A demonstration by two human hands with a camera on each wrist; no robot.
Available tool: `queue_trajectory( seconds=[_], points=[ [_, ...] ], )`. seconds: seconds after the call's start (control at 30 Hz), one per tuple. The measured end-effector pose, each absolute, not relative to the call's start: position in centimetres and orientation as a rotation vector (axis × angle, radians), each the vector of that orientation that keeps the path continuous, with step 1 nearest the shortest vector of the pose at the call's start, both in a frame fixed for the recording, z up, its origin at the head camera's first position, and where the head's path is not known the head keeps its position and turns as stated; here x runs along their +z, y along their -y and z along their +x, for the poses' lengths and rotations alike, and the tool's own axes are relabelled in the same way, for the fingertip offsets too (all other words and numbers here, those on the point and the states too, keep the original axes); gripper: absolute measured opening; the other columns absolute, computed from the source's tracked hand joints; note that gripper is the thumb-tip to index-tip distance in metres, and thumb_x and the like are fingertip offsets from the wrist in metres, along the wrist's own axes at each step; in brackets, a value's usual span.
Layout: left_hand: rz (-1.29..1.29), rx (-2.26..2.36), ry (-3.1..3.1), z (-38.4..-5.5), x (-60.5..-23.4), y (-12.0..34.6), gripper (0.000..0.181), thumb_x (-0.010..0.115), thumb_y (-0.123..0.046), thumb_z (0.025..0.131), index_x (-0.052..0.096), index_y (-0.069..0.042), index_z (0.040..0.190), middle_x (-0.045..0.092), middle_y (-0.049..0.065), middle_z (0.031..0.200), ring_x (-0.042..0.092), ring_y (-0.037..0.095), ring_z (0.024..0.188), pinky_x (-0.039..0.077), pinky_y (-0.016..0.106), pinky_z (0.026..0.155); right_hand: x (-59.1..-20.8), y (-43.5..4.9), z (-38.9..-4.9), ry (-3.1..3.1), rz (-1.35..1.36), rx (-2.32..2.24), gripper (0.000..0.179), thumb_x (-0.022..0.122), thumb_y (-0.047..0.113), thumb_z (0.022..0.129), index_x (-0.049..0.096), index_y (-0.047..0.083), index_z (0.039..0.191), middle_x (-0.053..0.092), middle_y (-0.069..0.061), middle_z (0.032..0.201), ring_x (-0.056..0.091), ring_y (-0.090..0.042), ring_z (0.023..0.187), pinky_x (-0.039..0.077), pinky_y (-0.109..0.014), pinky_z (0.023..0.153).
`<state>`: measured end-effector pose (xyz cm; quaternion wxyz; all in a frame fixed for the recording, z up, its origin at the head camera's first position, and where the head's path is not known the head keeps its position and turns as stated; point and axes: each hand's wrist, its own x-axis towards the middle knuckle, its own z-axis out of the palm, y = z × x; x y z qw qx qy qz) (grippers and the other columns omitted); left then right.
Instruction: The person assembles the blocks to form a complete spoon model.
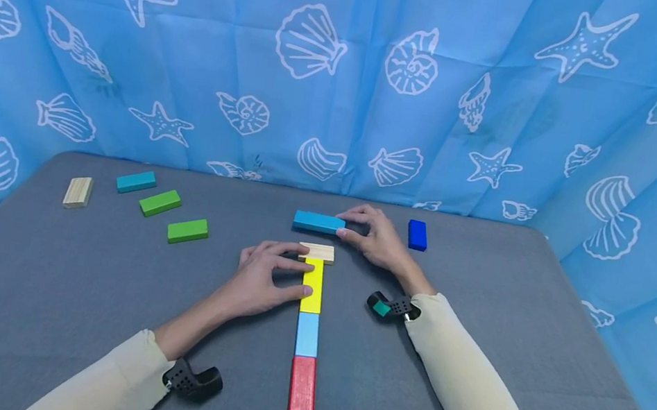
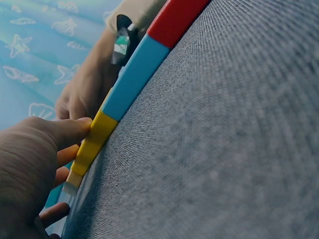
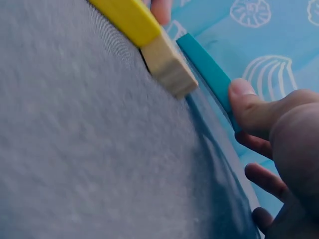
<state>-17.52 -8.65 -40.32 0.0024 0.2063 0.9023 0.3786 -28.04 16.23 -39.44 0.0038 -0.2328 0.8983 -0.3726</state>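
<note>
A row of blocks runs up the middle of the table: a red block (image 1: pixel 303 385), a light blue block (image 1: pixel 307 334) and a yellow block (image 1: pixel 312 294). At its far end a plain wooden block (image 1: pixel 321 254) lies crosswise. My left hand (image 1: pixel 260 276) rests its fairly straight fingers against the yellow and wooden blocks from the left, the thumb on the yellow one. With thumb and fingers my right hand (image 1: pixel 375 240) pinches the right end of a teal block (image 1: pixel 315 222), just beyond the wooden block. The left wrist view shows the left thumb (image 2: pixel 75 130) at the yellow block's edge.
At the far left lie another wooden block (image 1: pixel 77 192), a second teal block (image 1: pixel 136 182) and two green blocks (image 1: pixel 187 231). A dark blue block (image 1: pixel 417 235) is right of my right hand. Behind the grey table (image 1: pixel 470 365) hangs a blue shell-patterned curtain (image 1: pixel 339 129).
</note>
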Motion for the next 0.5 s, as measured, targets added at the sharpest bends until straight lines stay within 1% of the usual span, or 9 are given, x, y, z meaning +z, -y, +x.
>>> queue_trajectory(
  seconds=[0.07,0.17,0.23,0.3,0.4,0.47,0.5],
  points=[
    [0.643,1.187,-2.831,-17.52,-40.33,8.61,0.043,0.083,-0.034,0.085,0.074,-0.02,0.126,0.055,0.001,0.147,0.038,0.03,0.138,0.015,0.062,0.108,-39.2,-16.23,-27.68,-2.776,-0.759,-1.164,0.036,0.072,0.024,0.097,0.07,0.008,0.128,0.059,-0.011,0.132,0.046,-0.034,0.128,0.032,-0.057,0.107],
    [0.641,1.188,-2.833,-17.51,-40.34,8.57,0.043,0.083,-0.033,0.085,0.075,-0.02,0.125,0.055,0.001,0.146,0.038,0.031,0.138,0.015,0.063,0.108,-39.1,-16.31,-27.3,-2.745,-0.784,-1.144,0.035,0.071,0.024,0.097,0.07,0.008,0.129,0.058,-0.012,0.133,0.045,-0.035,0.129,0.03,-0.058,0.108],
    [0.64,1.183,-2.835,-17.52,-40.34,8.55,0.043,0.083,-0.034,0.085,0.075,-0.02,0.125,0.055,0.001,0.146,0.038,0.031,0.137,0.015,0.063,0.107,-39.12,-16.4,-27.13,-2.741,-0.785,-1.125,0.035,0.071,0.024,0.097,0.071,0.009,0.129,0.058,-0.011,0.134,0.043,-0.035,0.13,0.026,-0.06,0.11],
    [0.637,1.178,-2.837,-17.53,-40.32,8.53,0.043,0.083,-0.034,0.085,0.075,-0.02,0.125,0.055,0.001,0.146,0.038,0.031,0.137,0.015,0.063,0.107,-39.19,-16.51,-27.0,-2.738,-0.777,-1.11,0.034,0.07,0.024,0.098,0.071,0.01,0.128,0.058,-0.011,0.134,0.042,-0.036,0.131,0.019,-0.064,0.112],
    [0.632,1.175,-2.836,-17.55,-40.28,8.52,0.043,0.083,-0.034,0.085,0.075,-0.02,0.125,0.055,0.001,0.146,0.038,0.031,0.138,0.016,0.062,0.107,-39.28,-16.65,-26.89,-2.726,-0.779,-1.096,0.033,0.07,0.025,0.098,0.072,0.011,0.128,0.058,-0.01,0.134,0.041,-0.036,0.132,0.011,-0.069,0.113],
    [0.634,1.173,-2.836,-17.57,-40.26,8.53,0.043,0.083,-0.034,0.085,0.075,-0.02,0.125,0.055,0.001,0.146,0.038,0.031,0.138,0.016,0.062,0.107,-39.37,-16.72,-26.92,-2.718,-0.789,-1.096,0.032,0.07,0.025,0.098,0.072,0.011,0.127,0.059,-0.01,0.133,0.041,-0.036,0.132,0.01,-0.069,0.112],
    [0.635,1.173,-2.836,-17.58,-40.26,8.54,0.043,0.083,-0.034,0.085,0.075,-0.02,0.125,0.055,0.001,0.146,0.038,0.031,0.138,0.016,0.062,0.107,-39.43,-16.74,-26.95,-2.717,-0.796,-1.096,0.032,0.07,0.025,0.098,0.072,0.011,0.127,0.059,-0.011,0.133,0.041,-0.036,0.132,0.012,-0.068,0.112]
  ],
)
